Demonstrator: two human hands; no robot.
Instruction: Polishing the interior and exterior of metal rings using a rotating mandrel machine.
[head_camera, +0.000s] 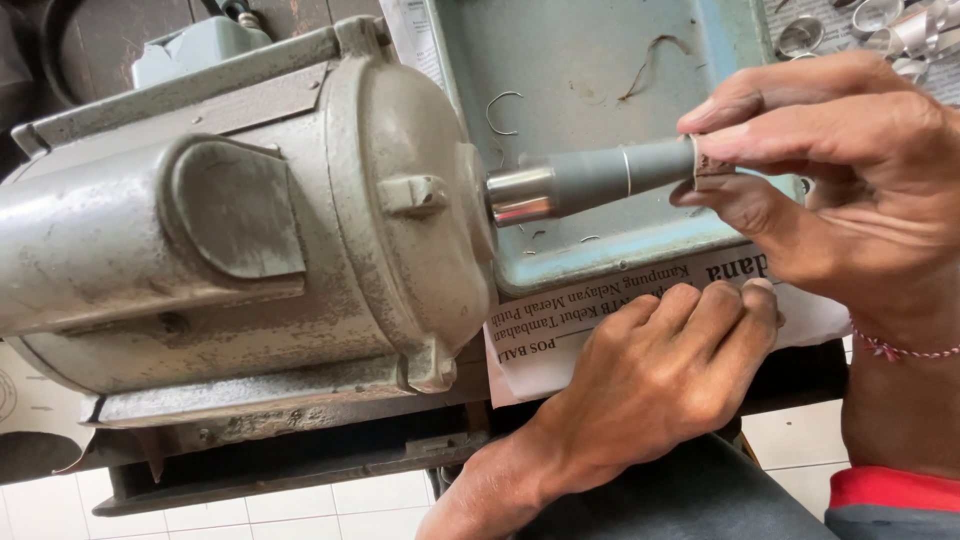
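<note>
A large grey electric motor lies on its side at the left, its shiny shaft with a grey tapered spindle pointing right. My right hand pinches a small silver ring onto the tip of that spindle with thumb and fingers. My left hand rests below it, fingers curled down on a sheet of newspaper at the edge of the bench, holding nothing that I can see.
A worn pale-blue metal tray sits behind the spindle with wire scraps in it. Several silver rings lie at the top right. A dark bench edge runs below the motor, over white floor tiles.
</note>
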